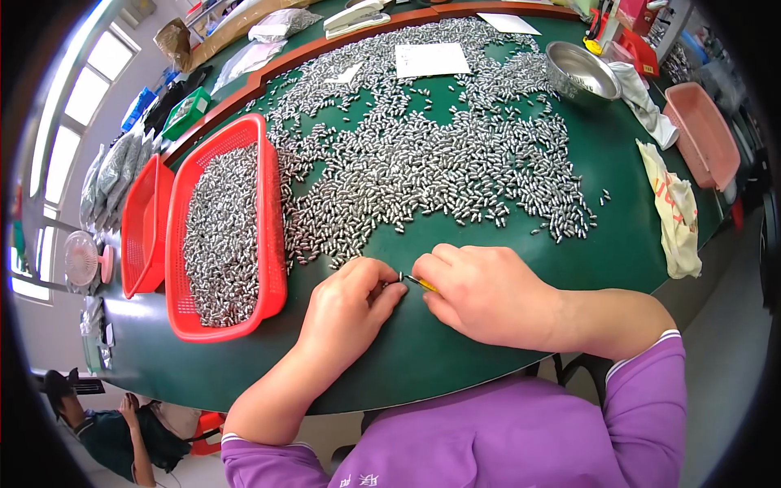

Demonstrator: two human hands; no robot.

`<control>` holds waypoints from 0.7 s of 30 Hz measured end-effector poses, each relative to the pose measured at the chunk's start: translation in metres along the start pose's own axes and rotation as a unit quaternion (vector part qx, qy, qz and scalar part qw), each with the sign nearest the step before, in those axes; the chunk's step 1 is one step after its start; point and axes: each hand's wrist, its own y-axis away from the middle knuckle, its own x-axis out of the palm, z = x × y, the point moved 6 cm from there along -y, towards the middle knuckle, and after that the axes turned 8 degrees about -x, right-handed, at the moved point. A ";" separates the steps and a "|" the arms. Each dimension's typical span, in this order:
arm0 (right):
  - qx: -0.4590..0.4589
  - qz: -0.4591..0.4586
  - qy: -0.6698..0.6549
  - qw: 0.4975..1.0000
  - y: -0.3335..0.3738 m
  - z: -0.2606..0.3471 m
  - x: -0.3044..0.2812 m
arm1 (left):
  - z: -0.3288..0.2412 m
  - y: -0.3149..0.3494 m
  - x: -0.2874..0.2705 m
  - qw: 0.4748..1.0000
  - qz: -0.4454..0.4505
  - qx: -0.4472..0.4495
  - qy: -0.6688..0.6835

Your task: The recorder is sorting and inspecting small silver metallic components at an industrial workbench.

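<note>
Pinching small metal piece (401, 276) in left grip (346, 299); holding yellow tool (427, 285) in right grip (492, 289), ideally keeping both steady.

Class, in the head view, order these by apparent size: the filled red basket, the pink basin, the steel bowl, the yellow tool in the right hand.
1. Filled red basket
2. Pink basin
3. Steel bowl
4. Yellow tool, partly hidden by the right hand
</note>
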 end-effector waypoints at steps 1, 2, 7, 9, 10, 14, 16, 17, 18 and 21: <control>-0.003 -0.002 -0.003 1.000 0.000 0.000 0.001 | 0.000 0.000 0.000 1.000 -0.003 0.000 -0.001; -0.007 -0.003 -0.006 1.000 0.000 0.001 0.002 | 0.000 0.000 0.000 1.000 -0.005 0.000 -0.003; -0.009 -0.004 -0.010 1.000 0.000 0.002 0.001 | -0.003 -0.002 -0.001 1.000 -0.010 -0.014 -0.008; -0.007 -0.005 -0.011 1.000 0.000 0.002 0.000 | -0.003 -0.003 0.001 1.000 -0.001 -0.022 -0.018; -0.004 0.003 -0.010 1.000 -0.001 0.003 -0.001 | -0.003 -0.004 0.001 1.000 -0.002 -0.022 -0.013; 0.003 -0.008 -0.028 1.000 0.000 0.000 -0.001 | -0.001 -0.003 0.000 0.999 -0.006 -0.035 -0.006; -0.007 -0.023 -0.031 0.999 -0.001 -0.001 -0.001 | 0.000 -0.003 0.001 0.999 -0.006 -0.035 -0.008; -0.017 -0.038 -0.032 0.999 -0.002 -0.001 -0.002 | 0.001 -0.003 0.001 0.999 -0.006 -0.035 -0.008; -0.016 -0.038 -0.033 0.999 -0.002 -0.002 -0.001 | 0.000 -0.004 0.002 0.999 -0.005 -0.035 -0.008; -0.028 -0.056 -0.044 0.997 -0.003 -0.002 0.000 | 0.000 -0.004 0.001 0.999 -0.002 -0.044 -0.013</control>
